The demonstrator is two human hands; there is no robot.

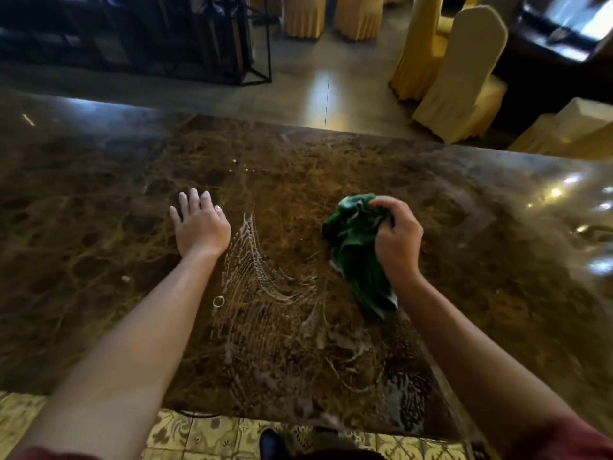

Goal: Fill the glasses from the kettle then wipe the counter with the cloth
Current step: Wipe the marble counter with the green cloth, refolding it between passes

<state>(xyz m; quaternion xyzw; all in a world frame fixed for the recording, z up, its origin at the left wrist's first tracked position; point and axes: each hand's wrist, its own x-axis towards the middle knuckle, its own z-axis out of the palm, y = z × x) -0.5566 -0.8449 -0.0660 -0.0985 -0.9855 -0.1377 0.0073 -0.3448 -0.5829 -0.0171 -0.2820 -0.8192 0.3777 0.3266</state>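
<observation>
A brown marble counter point(99, 200) fills the view. My right hand point(396, 240) grips a bunched green cloth point(355, 250) and holds it down on the counter right of centre. Flat on the stone to the left rests my left hand point(199, 224), fingers straight and spread. Between the two hands lies a wet patch point(272, 303) of streaky, foamy wipe marks that reaches down to the near edge. No kettle and no glasses show in this view.
Beyond the counter's far edge is a shiny floor with yellow-covered chairs point(464, 78) at the right and a dark metal shelf point(166, 38) at the left. Patterned floor tiles point(205, 436) and a dark shoe point(270, 443) show below the near edge.
</observation>
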